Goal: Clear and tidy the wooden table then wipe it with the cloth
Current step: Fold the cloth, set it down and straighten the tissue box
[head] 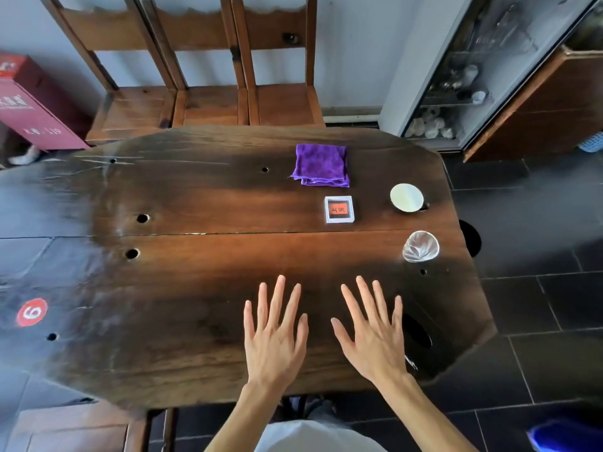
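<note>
The dark wooden table [195, 288] fills the middle of the view. A folded purple cloth [321, 164] lies at its far right. Just in front of the cloth sits a small white square box with an orange face [339, 209]. To the right of the box is a pale round disc [407, 197], and nearer me a clear glass cup [421, 246]. My left hand [274, 334] and my right hand [372, 331] hover side by side over the table's near edge, palms down, fingers spread, holding nothing.
Three wooden chairs [208, 102] stand against the wall behind the table. A red box [32, 102] is at the far left, a glass cabinet [473, 76] at the far right. A red round sticker [31, 312] marks the table's left end. Dark floor tiles lie to the right.
</note>
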A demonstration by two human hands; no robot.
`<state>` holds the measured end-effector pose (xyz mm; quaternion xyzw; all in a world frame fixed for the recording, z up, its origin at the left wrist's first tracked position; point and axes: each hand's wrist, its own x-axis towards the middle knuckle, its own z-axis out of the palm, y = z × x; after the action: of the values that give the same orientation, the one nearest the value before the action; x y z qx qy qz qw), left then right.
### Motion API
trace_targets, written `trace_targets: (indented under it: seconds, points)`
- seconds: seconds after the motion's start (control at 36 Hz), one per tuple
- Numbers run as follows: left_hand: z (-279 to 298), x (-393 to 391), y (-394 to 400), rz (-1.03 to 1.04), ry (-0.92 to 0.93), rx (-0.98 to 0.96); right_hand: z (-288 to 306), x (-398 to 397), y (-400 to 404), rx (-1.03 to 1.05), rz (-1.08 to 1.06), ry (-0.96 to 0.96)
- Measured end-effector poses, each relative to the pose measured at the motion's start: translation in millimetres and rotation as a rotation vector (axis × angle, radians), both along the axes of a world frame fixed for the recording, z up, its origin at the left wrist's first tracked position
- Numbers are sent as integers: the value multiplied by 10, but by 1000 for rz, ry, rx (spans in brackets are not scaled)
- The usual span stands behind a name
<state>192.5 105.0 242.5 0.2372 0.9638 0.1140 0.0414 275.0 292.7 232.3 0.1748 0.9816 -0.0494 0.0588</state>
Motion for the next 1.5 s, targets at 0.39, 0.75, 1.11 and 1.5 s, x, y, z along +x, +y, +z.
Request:
trace_targets:
  seconds: [0.39, 0.75, 1.11, 1.5]
  points:
    - [10, 491, -451, -166, 41, 61, 189, 885, -631, 22, -163, 59]
    - [-130, 1014, -150, -224, 58, 82, 255, 1624, -209, 41, -316, 81]
    - [-375, 1242, 906, -154, -22, 62, 20, 1818, 1124, -80, -199, 53]
    - [-778, 730, 1742, -161, -404, 18, -698, 1846, 1662, -485, -461, 90]
